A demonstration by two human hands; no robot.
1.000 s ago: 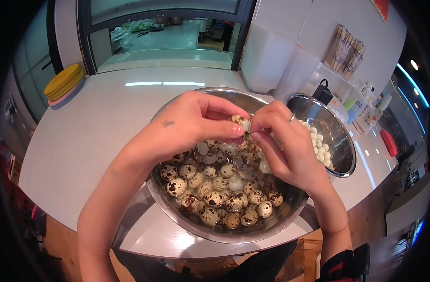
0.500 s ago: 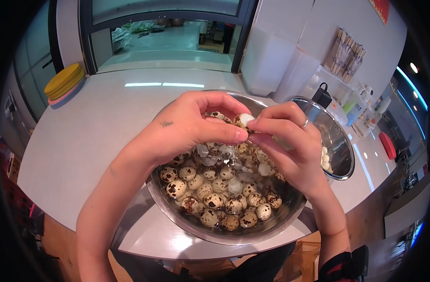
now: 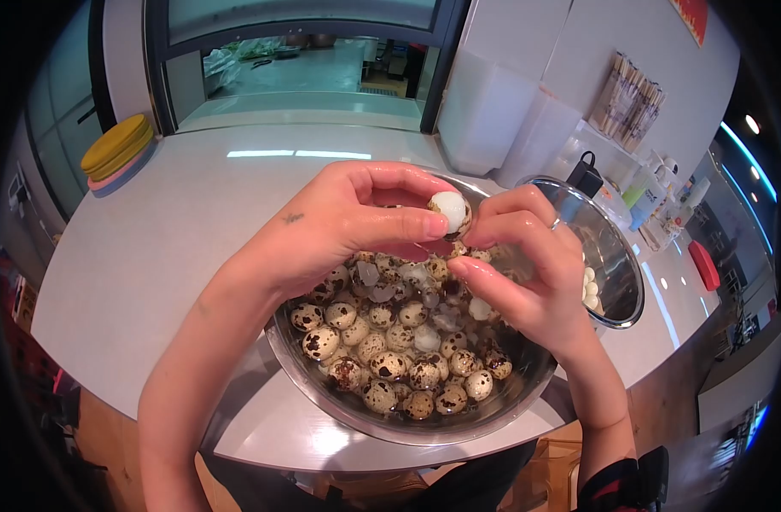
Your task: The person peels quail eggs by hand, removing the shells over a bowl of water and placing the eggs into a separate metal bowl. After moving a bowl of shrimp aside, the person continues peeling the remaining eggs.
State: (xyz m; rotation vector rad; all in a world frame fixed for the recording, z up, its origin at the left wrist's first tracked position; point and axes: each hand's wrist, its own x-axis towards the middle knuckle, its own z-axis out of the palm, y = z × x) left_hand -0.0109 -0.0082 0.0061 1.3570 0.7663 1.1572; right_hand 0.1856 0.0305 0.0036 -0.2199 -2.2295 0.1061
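A partly peeled quail egg (image 3: 450, 213) is held between the thumb and fingers of my left hand (image 3: 348, 209), its white showing on top and speckled shell around the sides. Right beside it is my right hand (image 3: 531, 264), fingers curled and the thumb spread apart from them, with nothing seen between. Below both hands, a large steel bowl (image 3: 322, 410) contains water, many speckled quail eggs (image 3: 390, 365) and loose bits of shell (image 3: 446, 321). My hands cover the bowl's far part.
A second steel bowl (image 3: 633, 299) with peeled white eggs (image 3: 590, 288) stands to the right, partly behind my right hand. Yellow and pink round items (image 3: 117, 149) lie at the table's left edge. Pump bottles (image 3: 646, 188) and a red case (image 3: 703, 265) are on the right.
The egg in my left hand has turned, showing more bare white. My right thumb has moved down and away from the egg, and the right fingers have drawn slightly back.
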